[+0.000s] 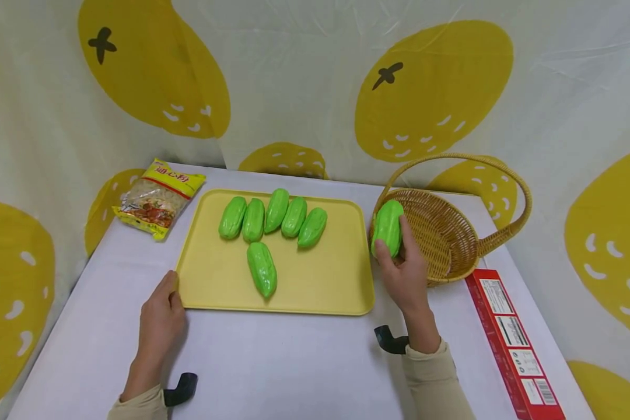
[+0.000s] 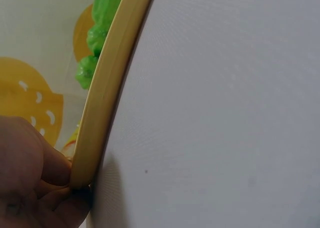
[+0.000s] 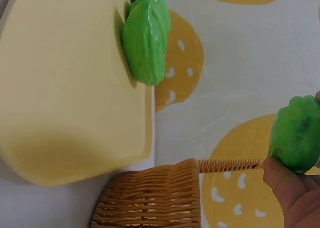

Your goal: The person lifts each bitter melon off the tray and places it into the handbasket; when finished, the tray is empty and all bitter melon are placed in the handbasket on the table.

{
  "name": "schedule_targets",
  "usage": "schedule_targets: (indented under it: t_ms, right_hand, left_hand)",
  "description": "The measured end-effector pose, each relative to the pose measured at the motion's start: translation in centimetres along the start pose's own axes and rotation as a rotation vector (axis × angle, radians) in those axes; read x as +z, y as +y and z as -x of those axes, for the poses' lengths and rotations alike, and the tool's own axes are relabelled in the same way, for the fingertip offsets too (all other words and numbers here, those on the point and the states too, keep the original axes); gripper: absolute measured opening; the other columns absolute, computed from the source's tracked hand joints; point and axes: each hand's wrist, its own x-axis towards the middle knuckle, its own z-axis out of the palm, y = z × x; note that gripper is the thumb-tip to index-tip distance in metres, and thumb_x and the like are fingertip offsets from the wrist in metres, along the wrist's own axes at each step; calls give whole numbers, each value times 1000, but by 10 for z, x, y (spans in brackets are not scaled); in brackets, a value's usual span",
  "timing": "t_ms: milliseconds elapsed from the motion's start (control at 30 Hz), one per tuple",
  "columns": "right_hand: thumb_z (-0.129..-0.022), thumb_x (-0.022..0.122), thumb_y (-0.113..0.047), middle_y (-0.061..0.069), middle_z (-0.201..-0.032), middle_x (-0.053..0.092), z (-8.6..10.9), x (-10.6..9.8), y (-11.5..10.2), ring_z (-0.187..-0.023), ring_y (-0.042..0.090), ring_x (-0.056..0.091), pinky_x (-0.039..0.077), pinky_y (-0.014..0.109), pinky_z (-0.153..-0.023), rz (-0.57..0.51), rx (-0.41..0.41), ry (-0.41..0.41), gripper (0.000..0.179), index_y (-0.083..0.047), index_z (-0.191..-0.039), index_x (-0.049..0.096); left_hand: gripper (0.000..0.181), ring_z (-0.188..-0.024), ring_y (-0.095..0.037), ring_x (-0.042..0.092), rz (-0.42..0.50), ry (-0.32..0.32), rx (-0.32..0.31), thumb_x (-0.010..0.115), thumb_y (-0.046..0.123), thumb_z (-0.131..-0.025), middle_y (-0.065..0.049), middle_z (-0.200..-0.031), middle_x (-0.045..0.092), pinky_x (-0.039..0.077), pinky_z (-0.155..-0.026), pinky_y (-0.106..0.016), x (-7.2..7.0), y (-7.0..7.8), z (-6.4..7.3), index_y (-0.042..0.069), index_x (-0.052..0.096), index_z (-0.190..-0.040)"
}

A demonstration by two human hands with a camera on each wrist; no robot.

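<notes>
In the head view, my right hand (image 1: 406, 274) grips a glossy, ridged green bitter melon (image 1: 388, 226) between thumb and fingers. It overlaps the left rim of a brown wicker basket (image 1: 441, 271) with a tall hoop handle. The right wrist view shows the held bitter melon (image 3: 295, 135) end-on. My left hand (image 1: 161, 315) pinches the near left corner of a yellow tray (image 1: 320, 286), its fingers at the rim in the left wrist view. On the tray, several bitter melons lie side by side along the far edge, and one bitter melon (image 1: 262, 269) lies apart, nearer me.
A yellow bag of pasta (image 1: 160, 198) lies at the back left, beside the tray. To the right, a long red box (image 1: 514, 344) runs along the table edge in front of the basket. A fruit-patterned curtain (image 1: 294, 76) hangs behind the white-covered table (image 1: 289, 367).
</notes>
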Motion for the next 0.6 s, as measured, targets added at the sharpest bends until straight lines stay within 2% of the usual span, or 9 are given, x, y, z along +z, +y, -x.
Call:
schedule_targets:
  t_ms: [367, 600]
  right_hand:
    - [-101, 64, -22, 28, -141, 56, -14, -7, 25, -109, 27, 61, 44, -2, -77, 18, 102, 8, 68, -5, -159, 34]
    - [-102, 61, -24, 31, -144, 53, -22, -9, 31, -113, 36, 63, 45, -3, -75, 12, 158, -22, 68, -8, -160, 31]
  left_hand:
    - [54, -152, -41, 31, -1, -4, 5, 37, -1, -105, -21, -165, 30, 34, -121, -59, 1, -1, 0, -2, 27, -158]
    - [54, -151, -43, 32, 1, 8, 27, 37, -3, -104, -23, -164, 32, 34, -120, -60, 0, -1, -1, -3, 29, -158]
